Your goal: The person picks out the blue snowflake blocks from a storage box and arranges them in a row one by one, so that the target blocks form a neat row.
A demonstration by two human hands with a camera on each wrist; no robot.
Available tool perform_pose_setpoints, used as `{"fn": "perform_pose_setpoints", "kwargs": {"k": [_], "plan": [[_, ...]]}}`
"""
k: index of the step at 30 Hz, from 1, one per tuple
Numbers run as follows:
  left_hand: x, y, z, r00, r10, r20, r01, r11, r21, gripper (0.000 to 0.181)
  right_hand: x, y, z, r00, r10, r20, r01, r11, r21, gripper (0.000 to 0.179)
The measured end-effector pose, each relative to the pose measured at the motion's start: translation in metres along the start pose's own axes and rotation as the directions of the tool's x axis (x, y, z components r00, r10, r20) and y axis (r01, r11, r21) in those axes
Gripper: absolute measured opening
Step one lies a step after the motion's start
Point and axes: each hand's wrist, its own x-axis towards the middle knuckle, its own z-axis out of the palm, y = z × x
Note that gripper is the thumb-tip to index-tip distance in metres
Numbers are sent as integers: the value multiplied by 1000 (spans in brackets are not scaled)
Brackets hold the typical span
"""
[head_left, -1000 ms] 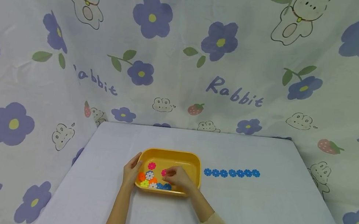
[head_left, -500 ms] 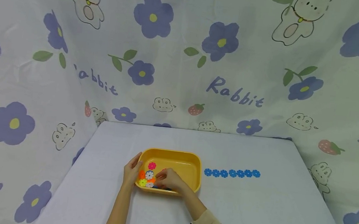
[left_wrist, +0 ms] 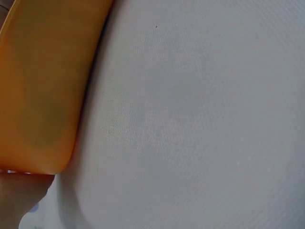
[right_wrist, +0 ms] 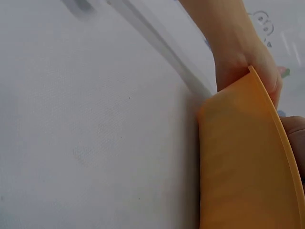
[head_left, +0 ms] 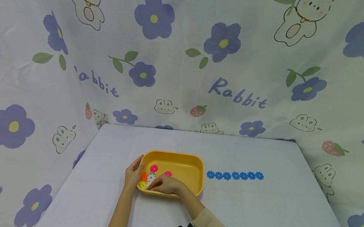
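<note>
From where I stand, a person's left hand (head_left: 133, 171) has hold of the left end of a glossy yellow plastic tray with rounded corners (head_left: 186, 164), its grip closed about the rim. The tray sits flat on a white, cloth-like surface (head_left: 275, 214). The right hand (head_left: 168, 184) is down inside it, fingers bent, the fingertips at a white flower-shaped piece (head_left: 148, 185) by the near left corner; I can't tell whether that grip is pinching anything, as the hand covers the spot.

More little flower-shaped pieces lie in the tray: a yellow one (head_left: 142, 185) in the corner, an orange one (head_left: 143, 176) against the left wall, a white one with a dark rim (head_left: 151, 177) beside it, one pink (head_left: 153, 168) farther back and another pink (head_left: 168, 173) just beyond the right hand. Outside, right of the tray, seven blue flower-shaped pieces (head_left: 235, 175) form a row.
</note>
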Motion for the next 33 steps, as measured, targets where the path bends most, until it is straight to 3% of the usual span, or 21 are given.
{"fn": "perform_pose_setpoints", "kwargs": {"k": [4, 8, 10, 14, 20, 24, 33], "plan": [[0, -1, 1, 1000, -3, -4, 3, 1000, -7, 44, -3, 0, -1, 998, 16, -59, -13, 999, 48, 13], [0, -1, 2, 1000, 4, -13, -4, 1000, -9, 43, -5, 1, -3, 987, 67, -147, -37, 979, 201, 15], [0, -1, 2, 1000, 14, -16, -15, 1000, -12, 43, -5, 4, -5, 975, 106, -193, -42, 951, 308, 15], [1, -1, 3, 1000, 20, -21, -20, 1000, -17, 43, -5, 11, -11, 937, 194, -291, -21, 863, 504, 17], [1, -1, 3, 1000, -3, -25, 3, 1000, -6, 43, -12, 18, -26, 891, 257, -374, 63, 746, 663, 25], [2, 0, 2, 1000, -3, -24, 3, 1000, 6, 44, -17, 21, -35, 862, 317, -396, 50, 724, 688, 29], [2, -1, 1, 1000, 0, -23, 0, 1000, 6, 43, -19, 27, -41, 828, 367, -423, 44, 711, 702, 33]]}}
